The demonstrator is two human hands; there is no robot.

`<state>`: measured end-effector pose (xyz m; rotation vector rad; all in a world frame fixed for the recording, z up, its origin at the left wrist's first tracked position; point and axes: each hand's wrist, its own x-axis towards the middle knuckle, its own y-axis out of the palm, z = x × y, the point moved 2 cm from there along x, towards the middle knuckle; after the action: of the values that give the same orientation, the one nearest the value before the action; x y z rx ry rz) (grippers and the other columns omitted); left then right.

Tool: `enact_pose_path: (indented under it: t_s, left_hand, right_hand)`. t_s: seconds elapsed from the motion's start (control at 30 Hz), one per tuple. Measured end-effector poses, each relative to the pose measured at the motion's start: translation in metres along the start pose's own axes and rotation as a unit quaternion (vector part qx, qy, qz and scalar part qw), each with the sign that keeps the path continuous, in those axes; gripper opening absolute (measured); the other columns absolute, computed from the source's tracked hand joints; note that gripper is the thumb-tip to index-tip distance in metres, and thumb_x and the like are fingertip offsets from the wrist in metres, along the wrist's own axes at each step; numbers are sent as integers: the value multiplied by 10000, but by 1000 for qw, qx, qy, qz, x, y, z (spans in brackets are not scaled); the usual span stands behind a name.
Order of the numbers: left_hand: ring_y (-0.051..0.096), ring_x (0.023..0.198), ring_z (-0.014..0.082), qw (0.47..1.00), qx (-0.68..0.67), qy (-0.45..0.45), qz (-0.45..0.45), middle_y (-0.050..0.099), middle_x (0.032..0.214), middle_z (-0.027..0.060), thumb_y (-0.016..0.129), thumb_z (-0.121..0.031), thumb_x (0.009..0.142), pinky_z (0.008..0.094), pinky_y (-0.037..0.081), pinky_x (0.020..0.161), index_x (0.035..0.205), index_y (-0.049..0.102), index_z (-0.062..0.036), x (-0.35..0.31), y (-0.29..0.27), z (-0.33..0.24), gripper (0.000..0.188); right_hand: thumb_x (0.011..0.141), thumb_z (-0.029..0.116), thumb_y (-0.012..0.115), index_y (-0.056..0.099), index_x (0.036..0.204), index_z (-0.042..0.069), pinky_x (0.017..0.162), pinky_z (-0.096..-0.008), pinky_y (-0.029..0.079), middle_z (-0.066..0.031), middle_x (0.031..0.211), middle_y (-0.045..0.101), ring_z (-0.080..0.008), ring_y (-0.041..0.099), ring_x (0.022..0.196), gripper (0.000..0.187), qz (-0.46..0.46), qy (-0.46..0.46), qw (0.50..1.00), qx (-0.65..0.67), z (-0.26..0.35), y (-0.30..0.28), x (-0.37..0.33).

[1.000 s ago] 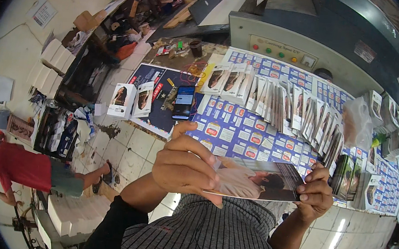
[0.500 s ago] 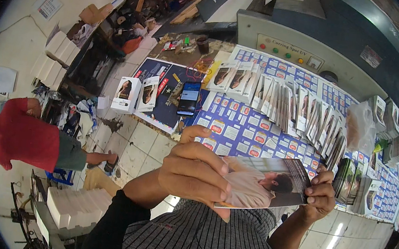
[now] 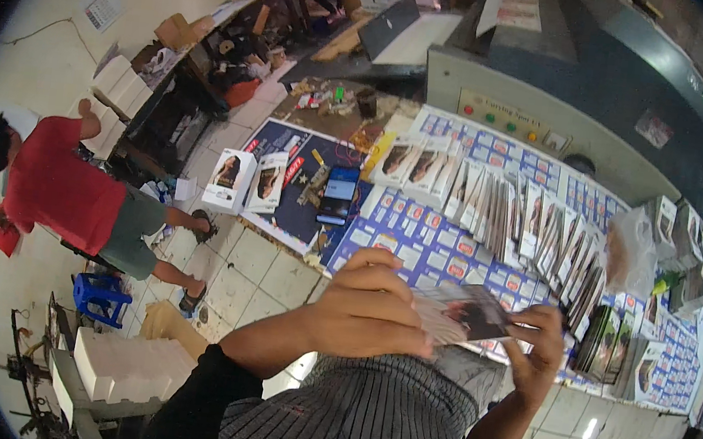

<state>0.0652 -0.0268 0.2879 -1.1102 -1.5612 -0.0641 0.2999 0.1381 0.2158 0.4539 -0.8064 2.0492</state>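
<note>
Between my hands, in front of my striped shirt, is a glossy printed card (image 3: pixel 471 318) with a picture of a person on it, slightly blurred. My left hand (image 3: pixel 370 307) is closed round its left end, thumb side hidden behind the fingers. Its right end is pinched in my right hand (image 3: pixel 540 346). Whether it is one card or several together, I cannot tell. Past my hands, a long fanned row of printed cartons (image 3: pixel 531 225) lies on a table covered with blue printed sheets (image 3: pixel 406 234). Dark printed packs (image 3: pixel 604 340) stand near my right hand.
A phone (image 3: pixel 338 194) and two white printed boxes (image 3: pixel 229 181) lie left on the table. Behind it stands a grey machine (image 3: pixel 490 84) with coloured buttons. At right is a clear plastic bag (image 3: pixel 629 249). A person in red (image 3: pixel 73 182) stands left, near a blue stool (image 3: pixel 102 296).
The card has tilted to a flatter angle, and both hands have shifted, the right one to the left. The person in red has turned and raised an arm. My view has moved slightly.
</note>
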Motion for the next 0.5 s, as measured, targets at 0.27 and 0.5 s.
enact_pose_path:
  t_s: [0.27,0.5]
  left_hand:
    - [619,871,174,990,18,-118,78,675,878,-27,781,-241,809,343,453,862,901,747,-141,-16,36,6,139]
    - [652,769,191,980,10,-170,98,710,830,21,827,-160,772,327,477,782,853,757,-93,-16,34,11,127]
  right_hand:
    - [713,100,787,712,862,62,847,-417,453,-49,922,694,-243,632,861,171,95,-103,990,-26,36,55,16]
    - [732,111,765,717,871,117,803,-375,438,1,872,710,-177,658,839,147,130,-108,984,-55,34,53,21]
